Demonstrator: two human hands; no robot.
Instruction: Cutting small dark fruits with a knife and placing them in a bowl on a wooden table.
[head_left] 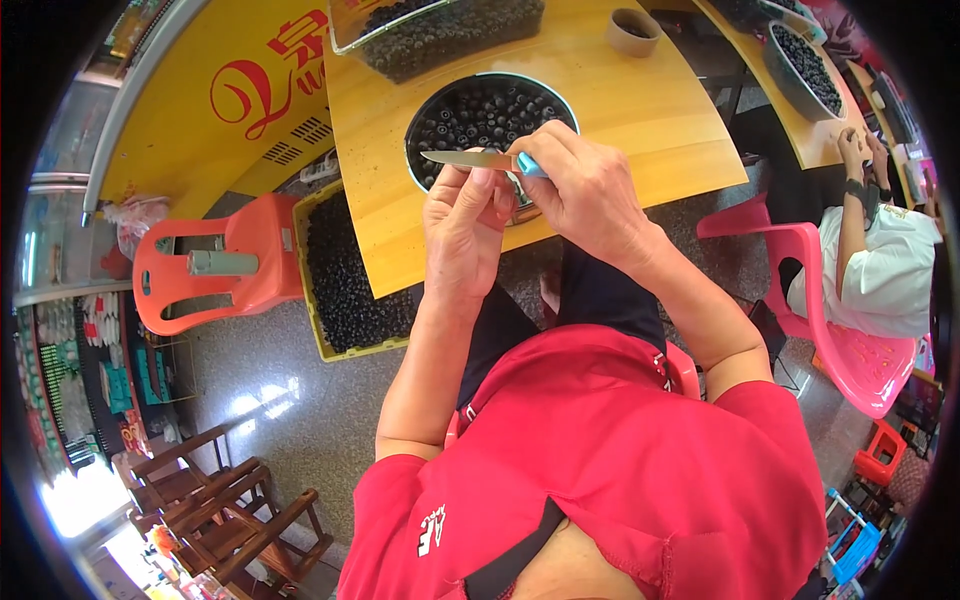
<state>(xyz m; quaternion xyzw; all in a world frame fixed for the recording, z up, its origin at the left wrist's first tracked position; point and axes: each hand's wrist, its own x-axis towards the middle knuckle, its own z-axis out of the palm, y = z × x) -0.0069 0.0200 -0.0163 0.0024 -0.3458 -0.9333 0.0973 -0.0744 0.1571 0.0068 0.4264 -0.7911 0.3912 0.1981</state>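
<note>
- And here comes the right hand (590, 190), its grip clenched round the light-blue handle of a small knife (475, 159), blade pointing out to the left.
- The left hand (462, 225) is right in there too, palm turned up, thumb and fingers bent in just under the blade — whether that grip pinches anything, I cannot tell.
- So the knife sits in the air, over the near side of a round bowl (490, 74) well filled with dark round pieces (480, 115), many showing pale rings.
- That bowl stands on the wooden table (650, 120), close to the edge by the person.
- Just beyond it, a clear tub (450, 48) heaped with more dark pieces; off to the right, a roll of tape (633, 32).
- Down on the floor at the left — a yellow crate (326, 342), loaded with dark pieces, and beside it an orange chair (262, 245) carrying a grey-green cylinder (222, 263).
- Far right, a co-worker in a white top (890, 270) sits on a pink chair (870, 375), hands near another table (815, 145).
</note>
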